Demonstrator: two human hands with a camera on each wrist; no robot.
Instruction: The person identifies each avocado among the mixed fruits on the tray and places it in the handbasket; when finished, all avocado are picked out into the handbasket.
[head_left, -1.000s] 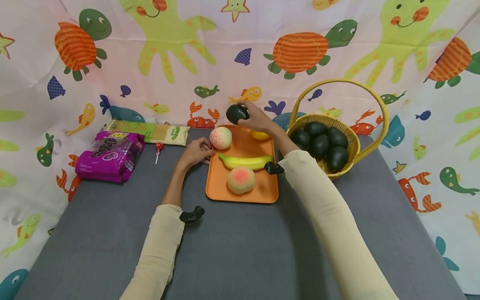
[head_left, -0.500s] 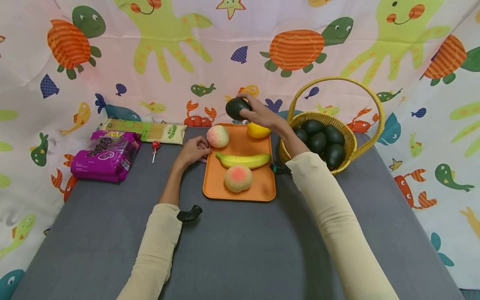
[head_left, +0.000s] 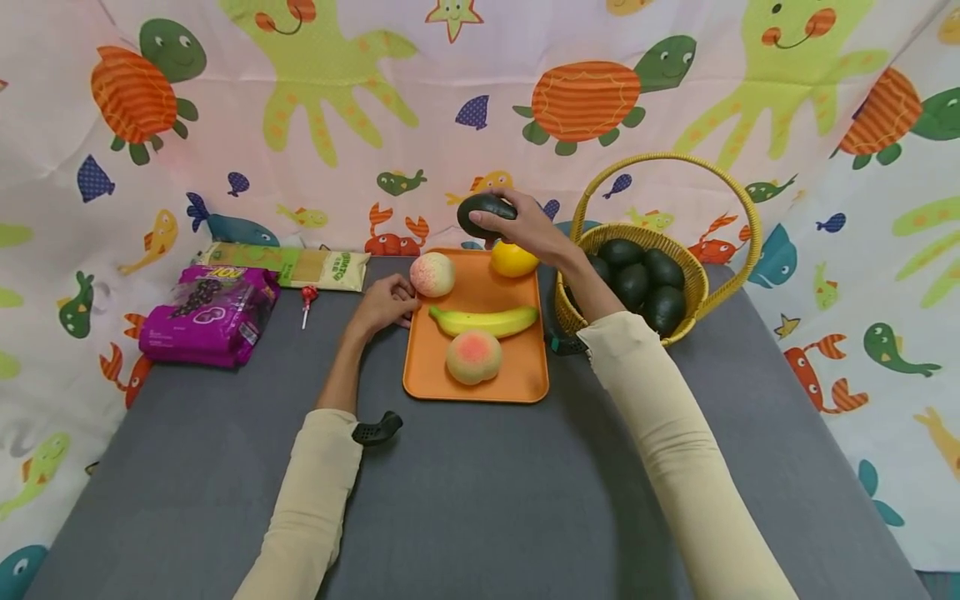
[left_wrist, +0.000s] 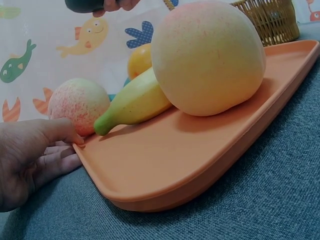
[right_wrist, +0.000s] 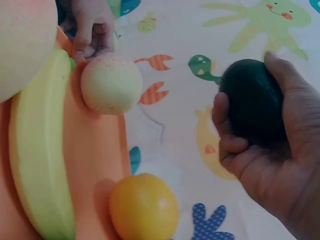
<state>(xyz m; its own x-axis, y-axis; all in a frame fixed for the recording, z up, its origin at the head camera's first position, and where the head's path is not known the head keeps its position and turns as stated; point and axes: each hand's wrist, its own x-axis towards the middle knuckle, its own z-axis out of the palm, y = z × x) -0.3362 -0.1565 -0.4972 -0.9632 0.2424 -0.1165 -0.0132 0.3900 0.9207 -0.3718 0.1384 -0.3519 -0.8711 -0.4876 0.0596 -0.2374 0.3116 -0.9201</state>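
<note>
My right hand (head_left: 525, 223) holds a dark green avocado (right_wrist: 254, 100) in the air beyond the far edge of the orange tray (head_left: 517, 379), fingers and thumb curled round it. At the tray's left edge my left hand (left_wrist: 37, 157) pinches the rim, thumb on top and fingers against the outside. On the tray lie a speckled pink-white peach (head_left: 432, 275) near that hand, a yellow banana (head_left: 487, 321) across the middle, a larger peach (head_left: 474, 357) in front and a round yellow-orange fruit (right_wrist: 144, 206) at the far right corner.
A yellow wicker basket (head_left: 701, 292) with a tall handle stands right of the tray, with several avocados (head_left: 632, 285) inside. Leftward lie a red lollipop (head_left: 308, 298), a purple grape-printed bag (head_left: 210, 321) and a long flat packet (head_left: 300, 265). A printed cloth hangs behind the table.
The avocado has turned in my right hand, which has shifted slightly right, and the yellow-orange fruit shows more fully. My left hand stays at the tray edge. The head view has shifted slightly.
</note>
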